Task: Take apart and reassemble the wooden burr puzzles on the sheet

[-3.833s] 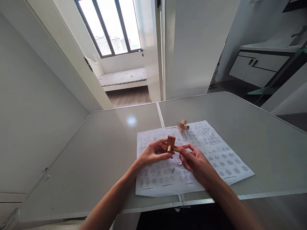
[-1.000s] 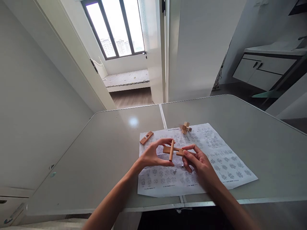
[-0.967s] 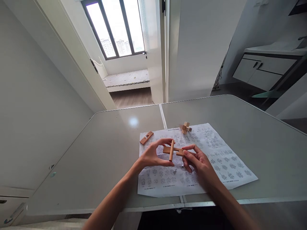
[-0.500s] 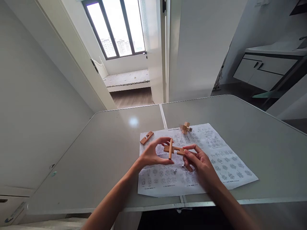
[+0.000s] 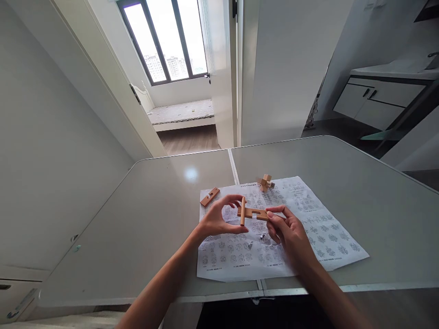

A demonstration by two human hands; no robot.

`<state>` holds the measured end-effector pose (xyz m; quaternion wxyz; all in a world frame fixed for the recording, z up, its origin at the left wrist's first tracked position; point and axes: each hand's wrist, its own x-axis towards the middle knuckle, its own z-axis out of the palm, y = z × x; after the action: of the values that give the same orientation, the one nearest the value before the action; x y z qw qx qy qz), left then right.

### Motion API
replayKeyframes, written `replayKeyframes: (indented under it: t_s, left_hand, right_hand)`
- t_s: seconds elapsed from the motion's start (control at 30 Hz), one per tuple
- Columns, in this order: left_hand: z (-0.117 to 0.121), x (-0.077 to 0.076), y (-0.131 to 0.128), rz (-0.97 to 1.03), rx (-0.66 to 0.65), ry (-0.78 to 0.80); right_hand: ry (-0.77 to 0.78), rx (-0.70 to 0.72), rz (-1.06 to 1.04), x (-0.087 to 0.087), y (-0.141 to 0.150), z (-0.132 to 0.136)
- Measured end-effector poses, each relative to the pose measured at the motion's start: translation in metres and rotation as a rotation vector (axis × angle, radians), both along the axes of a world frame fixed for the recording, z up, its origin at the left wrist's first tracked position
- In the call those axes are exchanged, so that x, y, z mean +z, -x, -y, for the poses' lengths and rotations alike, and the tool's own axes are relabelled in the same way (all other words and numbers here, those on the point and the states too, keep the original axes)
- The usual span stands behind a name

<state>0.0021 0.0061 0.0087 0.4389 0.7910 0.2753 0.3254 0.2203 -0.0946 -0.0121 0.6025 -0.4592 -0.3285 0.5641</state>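
Note:
Between the thumb and fingers of my left hand (image 5: 219,218) a wooden puzzle piece (image 5: 243,211) is gripped by its two ends, its narrow edge towards me. My right hand (image 5: 287,227) pinches the right end of a second, notched wooden puzzle piece (image 5: 255,213). This notched piece lies crosswise to the first, and its left end passes through or behind it; I cannot tell which. Both pieces are held above a printed instruction sheet (image 5: 233,269). A third notched wooden piece (image 5: 210,197) lies at the sheet's upper left corner.
An assembled wooden cross-shaped puzzle (image 5: 265,183) sits at the sheet's far edge. Small torn or shiny scraps (image 5: 250,245) are on the sheet. The grey table (image 5: 154,228) has a metal seam (image 5: 233,167) across it. Beyond stands an open door (image 5: 222,73).
My right hand has shifted a little to the right with the notched piece, and more of that piece shows. The left hand's piece has moved slightly left and up.

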Motion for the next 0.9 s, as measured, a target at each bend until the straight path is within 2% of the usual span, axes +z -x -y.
replayKeyframes:
  t_s: [0.3,0.53,0.77,0.9]
  left_hand:
    - [0.0013,0.0024,0.0001,-0.019,-0.020,0.032]
    - [0.0024,0.0029,-0.0007,-0.039,0.032,-0.011]
    - [0.0015,0.0014,-0.0003,-0.040,-0.008,0.013]
    - [0.0036,0.0003,-0.0027,-0.029,0.012,0.011]
  right_hand:
    - [0.025,-0.027,-0.023,-0.0022,-0.0013,-0.0006]
    - [0.031,-0.044,-0.043,0.0015,0.0005,-0.0006]
    - [0.046,-0.056,-0.063,0.0032,0.0006,-0.0001]
    - [0.052,-0.068,-0.077,0.0041,-0.0006,0.0005]
